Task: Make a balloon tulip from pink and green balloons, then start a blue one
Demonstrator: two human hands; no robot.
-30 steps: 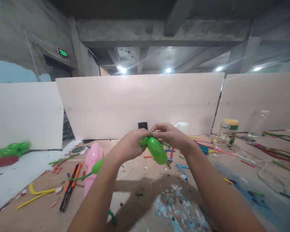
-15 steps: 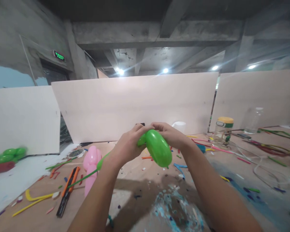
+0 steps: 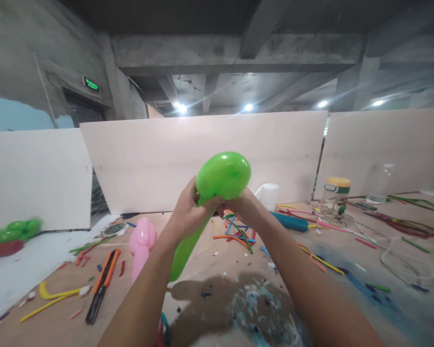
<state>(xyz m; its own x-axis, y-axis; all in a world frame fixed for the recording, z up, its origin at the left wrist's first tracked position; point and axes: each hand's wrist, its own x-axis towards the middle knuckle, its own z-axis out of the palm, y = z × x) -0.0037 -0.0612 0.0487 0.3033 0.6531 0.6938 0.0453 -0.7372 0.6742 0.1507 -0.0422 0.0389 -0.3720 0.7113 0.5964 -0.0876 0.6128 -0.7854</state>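
Observation:
A bright green twisting balloon (image 3: 224, 173) is held up in front of me, with a rounded upper bubble and a long tail slanting down to the left. My left hand (image 3: 190, 214) is closed round it just below the bubble, thumb across the narrow part. My right hand (image 3: 243, 208) pinches the same place from the right side; its fingertips are partly hidden. Left of my left forearm stands a pink twisted balloon (image 3: 143, 236), partly covered by the arm. Loose uninflated balloons (image 3: 235, 236) in several colours lie on the table behind my hands.
An orange and black box cutter (image 3: 103, 285) lies at left near yellow balloons (image 3: 60, 294). A blue cylinder (image 3: 291, 222), a white roll (image 3: 269, 195), a yellow-lidded jar (image 3: 335, 198) and a clear bottle (image 3: 381, 184) stand or lie to the right. White panels (image 3: 202, 144) line the back.
The green balloon has turned: its bubble, earlier pointing down to the right, now sits up above my hands, and its tail hangs lower left. Both hands have shifted their grip beneath the bubble.

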